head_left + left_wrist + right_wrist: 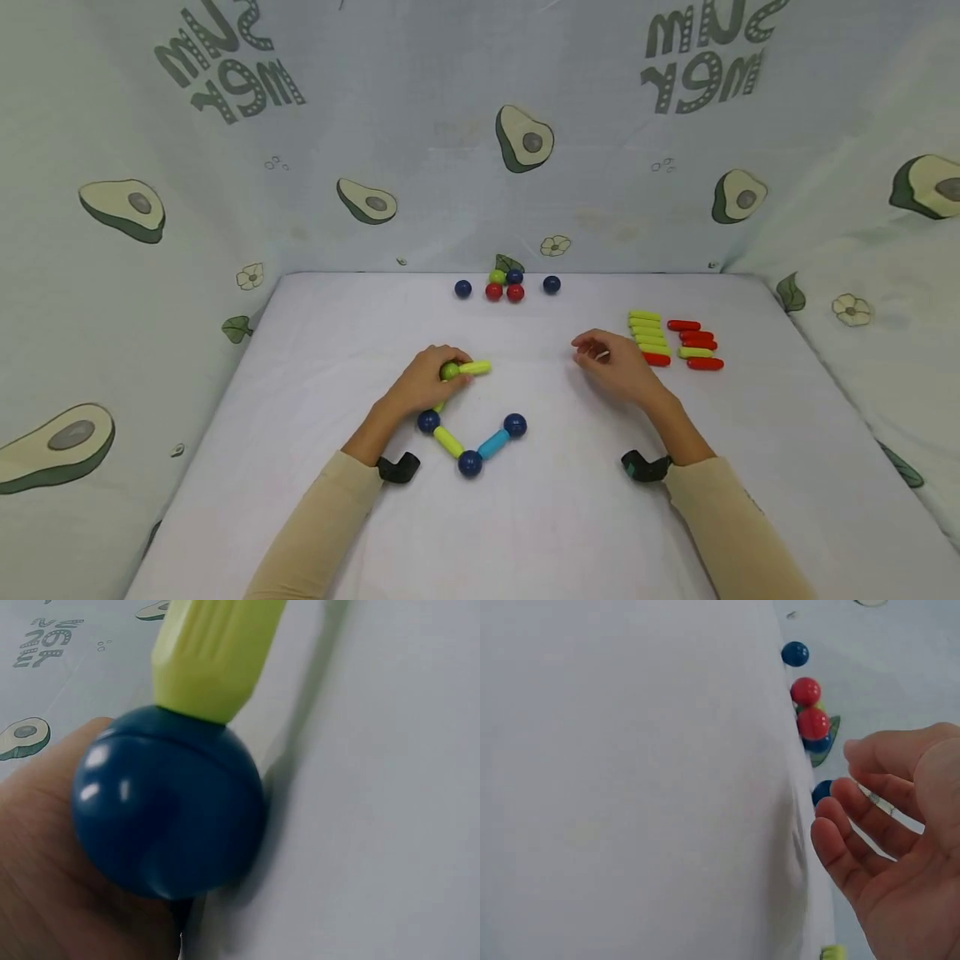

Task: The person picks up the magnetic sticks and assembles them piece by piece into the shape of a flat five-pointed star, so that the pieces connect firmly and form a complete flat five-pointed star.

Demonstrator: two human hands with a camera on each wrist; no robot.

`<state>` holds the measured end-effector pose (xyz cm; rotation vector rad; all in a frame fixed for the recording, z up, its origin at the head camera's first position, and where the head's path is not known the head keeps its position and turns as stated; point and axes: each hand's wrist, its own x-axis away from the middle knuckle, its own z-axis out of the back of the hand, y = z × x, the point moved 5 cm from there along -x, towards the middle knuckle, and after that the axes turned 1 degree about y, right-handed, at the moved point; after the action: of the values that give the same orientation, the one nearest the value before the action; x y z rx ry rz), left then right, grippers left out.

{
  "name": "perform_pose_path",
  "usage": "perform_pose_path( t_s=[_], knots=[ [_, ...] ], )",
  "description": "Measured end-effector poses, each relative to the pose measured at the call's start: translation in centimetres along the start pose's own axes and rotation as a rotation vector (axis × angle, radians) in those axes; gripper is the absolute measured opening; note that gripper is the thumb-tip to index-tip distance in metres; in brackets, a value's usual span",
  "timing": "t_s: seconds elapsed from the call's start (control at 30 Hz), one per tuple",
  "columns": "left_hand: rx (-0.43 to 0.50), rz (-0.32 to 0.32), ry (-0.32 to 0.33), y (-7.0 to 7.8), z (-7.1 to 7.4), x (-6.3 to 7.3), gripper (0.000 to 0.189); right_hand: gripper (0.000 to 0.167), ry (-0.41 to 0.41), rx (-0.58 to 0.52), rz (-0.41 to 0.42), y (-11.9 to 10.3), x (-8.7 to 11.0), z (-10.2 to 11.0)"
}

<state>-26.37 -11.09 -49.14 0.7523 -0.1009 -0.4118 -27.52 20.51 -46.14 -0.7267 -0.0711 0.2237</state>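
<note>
My left hand (pixel 422 381) holds a green ball (pixel 449 371) between thumb and fingers, with a yellow-green stick (pixel 476 367) pointing right from it. Below, another yellow-green stick (pixel 214 660), partly hidden by the hand, joins a dark blue ball (pixel 169 802). From there the chain bends through a yellow-green stick (pixel 448 442), a blue ball (pixel 470 463) and a light blue stick (pixel 493 444) to an end blue ball (pixel 514 425). Over the white table, left of the loose sticks, my right hand (pixel 618 367) has loosely bent fingers and nothing in them.
Loose yellow-green sticks (pixel 647 327) and red sticks (pixel 705 364) lie in two columns at the right. Along the back edge sit red balls (pixel 515 293), a green ball (pixel 497 277) and several blue balls (pixel 552 285). A patterned cloth (pixel 450 192) hangs behind the white table (pixel 585 517).
</note>
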Motion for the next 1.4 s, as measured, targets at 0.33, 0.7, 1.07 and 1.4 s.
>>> perform_pose_path(
  t_s=[0.33, 0.7, 1.07, 1.4],
  knots=[
    [0.014, -0.033, -0.023, -0.6, -0.8, 0.6, 0.032, 0.063, 0.04, 0.024, -0.042, 0.2, -7.9, -1.1],
    [0.004, -0.036, -0.028, -0.3, -0.9, 0.1, 0.033, 0.054, 0.001, 0.222, -0.033, 0.8, -11.1, -1.3],
    [0.009, -0.028, -0.028, -0.4, -0.4, -0.1, 0.032, 0.045, 0.007, -0.056, 0.018, -0.8, -6.4, -2.9],
    [0.007, 0.011, -0.035, -0.4, -0.1, 0.1, 0.034, 0.041, -0.107, -0.129, 0.072, -3.9, -2.7, -5.8]
  ],
)
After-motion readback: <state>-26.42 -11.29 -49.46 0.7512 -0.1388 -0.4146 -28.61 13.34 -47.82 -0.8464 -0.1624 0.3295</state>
